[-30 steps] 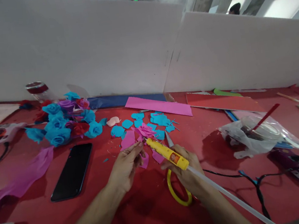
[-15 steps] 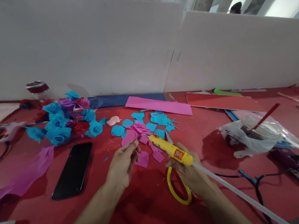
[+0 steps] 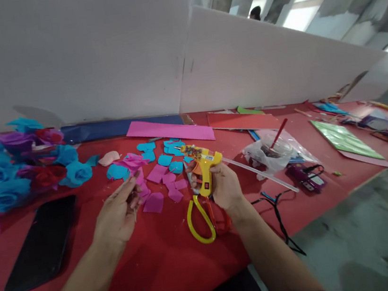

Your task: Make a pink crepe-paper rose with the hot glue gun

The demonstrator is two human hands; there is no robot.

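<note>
My right hand (image 3: 224, 187) grips a yellow glue gun (image 3: 204, 165) by its handle, holding it upright with a clear glue stick (image 3: 258, 173) jutting out to the right. My left hand (image 3: 117, 216) is closed in a pinch on a pink paper flower (image 3: 133, 162) held just above the red table (image 3: 166, 263). Loose pink petals (image 3: 154, 202) and blue petals (image 3: 165, 160) lie between the hands. Yellow-and-red-handled scissors (image 3: 200, 221) rest on the table under my right wrist.
A bunch of blue, purple and red paper roses (image 3: 10, 165) lies at the left, a black phone (image 3: 39, 244) in front of it. Pink (image 3: 170, 130) and red (image 3: 242, 121) sheets lie by the white partition (image 3: 97, 62). A plastic bag (image 3: 273, 151), a purple device (image 3: 305, 176) and cables sit right.
The view has swung to the right. My right hand has lifted the glue gun from pointing at the flower to upright, away from it. My left hand still holds the pink flower.
</note>
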